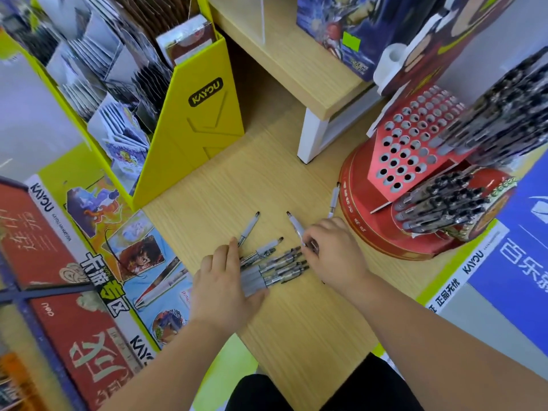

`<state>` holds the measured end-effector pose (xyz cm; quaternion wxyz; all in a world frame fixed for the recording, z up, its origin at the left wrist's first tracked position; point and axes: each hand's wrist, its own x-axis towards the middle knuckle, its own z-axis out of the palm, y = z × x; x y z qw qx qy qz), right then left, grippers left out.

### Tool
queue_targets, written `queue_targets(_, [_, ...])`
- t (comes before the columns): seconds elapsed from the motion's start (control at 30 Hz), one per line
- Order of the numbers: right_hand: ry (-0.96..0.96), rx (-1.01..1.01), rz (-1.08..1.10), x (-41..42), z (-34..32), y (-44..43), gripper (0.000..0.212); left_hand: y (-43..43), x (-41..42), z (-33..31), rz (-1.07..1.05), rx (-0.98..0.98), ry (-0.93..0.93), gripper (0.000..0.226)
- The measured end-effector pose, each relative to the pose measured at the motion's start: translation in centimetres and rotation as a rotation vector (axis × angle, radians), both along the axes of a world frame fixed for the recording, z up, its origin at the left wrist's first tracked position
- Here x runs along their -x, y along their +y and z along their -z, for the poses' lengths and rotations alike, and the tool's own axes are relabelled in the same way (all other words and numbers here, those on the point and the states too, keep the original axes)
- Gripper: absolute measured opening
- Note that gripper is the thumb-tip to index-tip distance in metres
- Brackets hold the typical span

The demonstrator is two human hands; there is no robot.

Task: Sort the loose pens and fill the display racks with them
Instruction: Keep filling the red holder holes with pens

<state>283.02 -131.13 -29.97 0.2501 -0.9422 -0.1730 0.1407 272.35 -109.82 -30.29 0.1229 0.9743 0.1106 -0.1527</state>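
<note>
A white plastic pen (pixel 295 226) is being pinched by the right hand (pixel 333 250), beside grey-and-black pens (pixel 275 266) being pressed lengthwise under the flat left hand (pixel 222 280).

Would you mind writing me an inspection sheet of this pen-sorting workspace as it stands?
Surface: wooden table, light grain.
Job's things: loose pens bunched side by side between the hands; stray pen apart; second stray pen beside the red rack, whose front holes look mostly empty.
Clutter: yellow card box; printed boards.
Hands: left hand flat on the pens' ends; right hand pinches a white pen.
Cables: nothing seen.
Surroundings: wooden shelf; filled pen holder.
</note>
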Motion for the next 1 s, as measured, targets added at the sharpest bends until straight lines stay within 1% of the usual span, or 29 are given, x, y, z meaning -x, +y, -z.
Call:
queue_targets(0.13, [0.025,-0.017,-0.031,-0.1,-0.6,-1.3,0.011,-0.8,-0.7,-0.6,-0.044,-0.005,0.019,0.102])
queue_targets(0.23, [0.014,0.026,-0.09,0.1,-0.8,-2.3,0.015,-1.2,-0.9,-0.8,-0.112,0.002,0.037,0.093])
queue_targets(0.3, [0.023,0.015,-0.141,0.2,-0.9,-2.7,0.017,-1.7,-0.7,-0.9,-0.195,0.056,0.054,0.089])
queue_targets(0.47, [0.171,-0.081,-0.196,0.7,-1.6,-2.9,0.018,-3.9,-0.6,-1.7,-0.346,0.195,0.088,0.085])
queue_targets(0.57, [0.149,-0.12,-0.189,0.9,-1.7,-3.1,0.015,-4.9,-0.8,-2.0,-0.409,0.274,0.112,0.069])
queue_targets(0.63, [0.079,-0.143,-0.121,0.8,-1.5,-3.6,0.013,-5.1,-0.9,-2.3,-0.4,0.24,0.136,0.062])
queue_targets(0.7, [0.023,-0.132,0.02,0.6,-1.4,-4.0,0.016,-4.9,-1.2,-2.4,-0.367,0.171,0.123,0.065])
queue_targets(0.73, [0.026,-0.115,0.099,0.5,-1.2,-4.2,0.023,-4.7,-1.3,-2.4,-0.348,0.15,0.106,0.071])
queue_targets(0.8, [0.095,-0.072,0.208,0.5,-0.9,-4.3,0.043,-4.2,-1.7,-2.3,-0.301,0.144,0.079,0.086])
queue_targets(0.87, [0.179,-0.046,0.227,0.7,-0.5,-4.2,0.059,-4.0,-2.1,-2.1,-0.259,0.162,0.079,0.094])
queue_targets(0.9, [0.215,-0.037,0.217,0.9,-0.5,-4.0,0.062,-4.0,-2.3,-2.0,-0.252,0.173,0.082,0.095])
queue_targets(1.0, [0.254,-0.047,0.192,1.4,-0.5,-3.5,0.057,-4.3,-2.9,-1.8,-0.252,0.202,0.1,0.09])
